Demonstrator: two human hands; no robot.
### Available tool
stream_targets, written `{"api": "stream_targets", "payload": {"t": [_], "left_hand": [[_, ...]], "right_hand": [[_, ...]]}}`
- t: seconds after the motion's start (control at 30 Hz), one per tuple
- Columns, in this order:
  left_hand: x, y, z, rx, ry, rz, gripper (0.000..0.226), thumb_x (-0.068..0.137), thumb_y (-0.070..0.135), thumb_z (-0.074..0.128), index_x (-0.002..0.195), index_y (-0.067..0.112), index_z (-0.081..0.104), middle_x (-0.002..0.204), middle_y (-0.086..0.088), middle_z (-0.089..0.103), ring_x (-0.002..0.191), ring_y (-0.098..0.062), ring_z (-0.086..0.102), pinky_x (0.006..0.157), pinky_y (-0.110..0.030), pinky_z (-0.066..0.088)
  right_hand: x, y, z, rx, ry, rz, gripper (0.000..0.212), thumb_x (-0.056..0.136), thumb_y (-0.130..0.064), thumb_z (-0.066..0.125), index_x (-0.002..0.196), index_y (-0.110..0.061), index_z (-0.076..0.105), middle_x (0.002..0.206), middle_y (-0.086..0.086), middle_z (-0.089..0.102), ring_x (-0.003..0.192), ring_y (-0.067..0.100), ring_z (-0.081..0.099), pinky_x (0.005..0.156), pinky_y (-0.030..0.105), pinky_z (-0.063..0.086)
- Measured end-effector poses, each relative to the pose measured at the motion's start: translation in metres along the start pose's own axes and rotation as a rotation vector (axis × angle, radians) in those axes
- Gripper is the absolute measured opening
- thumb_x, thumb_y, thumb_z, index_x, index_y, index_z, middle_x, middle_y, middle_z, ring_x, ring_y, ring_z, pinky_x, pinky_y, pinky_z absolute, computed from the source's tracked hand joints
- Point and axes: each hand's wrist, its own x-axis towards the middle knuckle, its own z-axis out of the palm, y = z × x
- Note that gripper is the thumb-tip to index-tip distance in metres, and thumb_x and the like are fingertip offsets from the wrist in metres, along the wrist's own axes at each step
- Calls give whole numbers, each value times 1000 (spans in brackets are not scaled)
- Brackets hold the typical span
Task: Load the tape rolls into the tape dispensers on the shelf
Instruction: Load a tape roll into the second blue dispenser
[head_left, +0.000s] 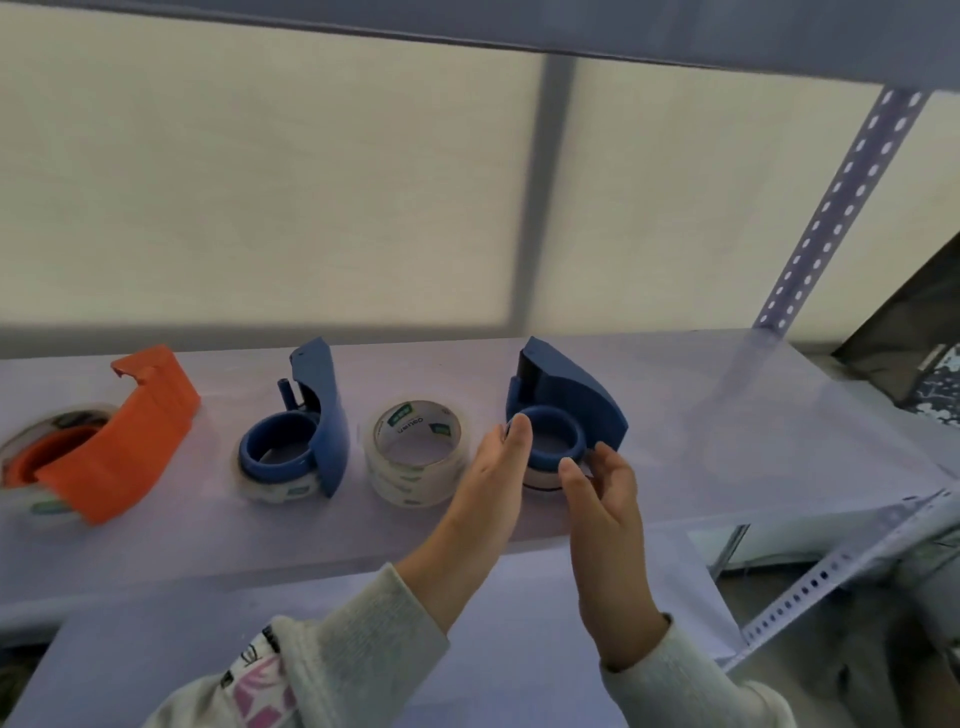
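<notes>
Three tape dispensers lie on the white shelf (727, 415). The orange dispenser (119, 447) at the left has a clear tape roll on its hub. The middle blue dispenser (306, 431) also carries a roll. A loose clear tape roll (415, 452) stands between the two blue ones. The right blue dispenser (566, 410) sits with a roll under its ring. My left hand (498, 467) touches the ring's left side, fingers extended. My right hand (602, 493) cups the near right side of the roll, fingers apart; whether either hand grips is unclear.
A perforated metal upright (841, 208) rises at the shelf's right rear. A perforated rail (831, 571) runs along the lower right. Another shelf board (675, 26) hangs overhead. A pale panel backs the shelf.
</notes>
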Motion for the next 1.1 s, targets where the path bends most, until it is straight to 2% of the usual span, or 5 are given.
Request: {"api": "stream_targets", "payload": {"t": [0.2, 0.43, 0.6, 0.83, 1.1], "left_hand": [[-11, 10, 0, -12, -58, 86, 22, 97, 47, 36, 111, 36, 49, 108, 24, 61, 98, 21, 54, 82, -5, 41], [-24, 27, 0, -77, 28, 267, 12, 98, 31, 37, 100, 36, 48, 86, 45, 62, 90, 25, 55, 76, -1, 41], [-32, 52, -24, -6, 158, 453, 28, 95, 26, 34, 113, 30, 54, 103, 29, 68, 103, 11, 58, 85, -7, 42], [-60, 71, -143, 43, 483, 503, 37, 89, 54, 44, 119, 38, 58, 125, 17, 62, 114, 6, 55, 100, -23, 42], [-141, 90, -333, 89, 692, 493, 58, 88, 46, 34, 139, 21, 46, 129, 27, 52, 117, 19, 46, 87, 3, 36]], "right_hand": [[1, -7, -8, 11, -50, -102, 34, 95, -21, 56, 124, -31, 44, 127, -11, 56, 113, -1, 56, 102, 28, 46], [-7, -23, -2, 59, -112, -284, 46, 89, -27, 51, 135, -24, 45, 132, -11, 57, 125, 8, 52, 106, 35, 42], [-1, -46, 22, 116, -269, -323, 48, 89, -26, 49, 137, -21, 47, 116, -3, 62, 108, 0, 57, 92, 15, 46], [-25, -64, 123, 189, -636, -283, 46, 91, -29, 50, 135, -34, 38, 140, -24, 46, 127, -11, 43, 94, 5, 39], [-101, -54, 306, 189, -930, -269, 42, 100, -24, 44, 136, -43, 33, 140, -33, 41, 130, -16, 34, 101, 5, 33]]}}
